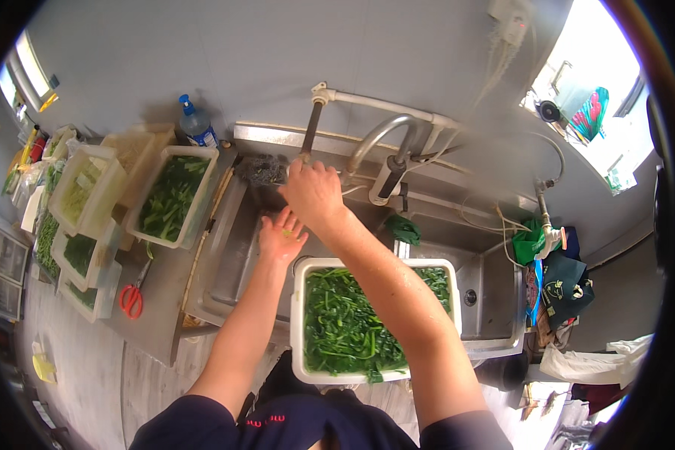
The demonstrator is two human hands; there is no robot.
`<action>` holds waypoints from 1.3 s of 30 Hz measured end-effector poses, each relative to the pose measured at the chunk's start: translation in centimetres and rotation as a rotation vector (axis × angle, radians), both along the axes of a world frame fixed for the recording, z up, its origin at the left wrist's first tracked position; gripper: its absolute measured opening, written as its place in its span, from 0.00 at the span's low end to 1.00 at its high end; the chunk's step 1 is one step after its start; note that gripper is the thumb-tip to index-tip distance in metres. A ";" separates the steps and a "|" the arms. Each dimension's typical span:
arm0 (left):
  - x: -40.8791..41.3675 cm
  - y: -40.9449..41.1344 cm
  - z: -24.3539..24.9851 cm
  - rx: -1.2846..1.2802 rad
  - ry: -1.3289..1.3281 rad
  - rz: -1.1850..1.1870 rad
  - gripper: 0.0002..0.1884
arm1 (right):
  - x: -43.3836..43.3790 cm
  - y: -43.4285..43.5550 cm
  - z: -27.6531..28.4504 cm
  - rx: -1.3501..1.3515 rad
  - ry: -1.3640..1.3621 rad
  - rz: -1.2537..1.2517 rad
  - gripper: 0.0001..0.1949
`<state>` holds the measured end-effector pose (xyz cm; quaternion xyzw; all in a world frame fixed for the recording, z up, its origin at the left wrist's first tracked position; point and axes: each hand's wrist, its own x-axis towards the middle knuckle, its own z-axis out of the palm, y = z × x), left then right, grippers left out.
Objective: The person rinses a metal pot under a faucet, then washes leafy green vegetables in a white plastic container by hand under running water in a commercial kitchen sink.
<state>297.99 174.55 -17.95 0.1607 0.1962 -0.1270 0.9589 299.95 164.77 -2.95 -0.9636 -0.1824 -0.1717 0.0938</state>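
Observation:
My right hand (318,191) is curled over the tap at the lower end of a brown pipe (313,126), hiding most of it. Below it, my left hand (284,239) is palm up over the left sink basin (239,253), fingers spread. Small green bits cling to its wet fingers. Nearer my body, a white plastic tub (298,320) full of chopped leafy greens (343,332) rests across the front of the stainless double sink. My right forearm passes above the tub and covers part of the greens.
A curved metal faucet (379,132) rises behind the sink. On the left counter are a tub (136,220) of cut greens in water, stacked plastic tubs (62,216), red-handled scissors (132,298) and a blue-pump bottle (197,124). Green cloth (404,228) lies on the divider; bags (562,287) hang right.

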 end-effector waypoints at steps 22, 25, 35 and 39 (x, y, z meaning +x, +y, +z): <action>0.8 3.3 -6.1 1.364 -0.036 -0.448 0.20 | -21.9 -30.3 -12.1 0.201 0.215 -0.679 0.16; -4.5 1.5 -1.4 1.943 -0.559 -0.072 0.19 | -22.5 -31.6 -15.5 0.409 0.386 -0.621 0.17; -11.9 -6.4 0.5 2.177 -0.986 -0.218 0.34 | -23.6 -30.5 -16.2 0.860 0.575 -0.764 0.13; -11.6 -6.4 -0.3 2.110 -1.081 -0.256 0.35 | -26.3 -30.5 -17.3 0.976 0.520 -0.782 0.11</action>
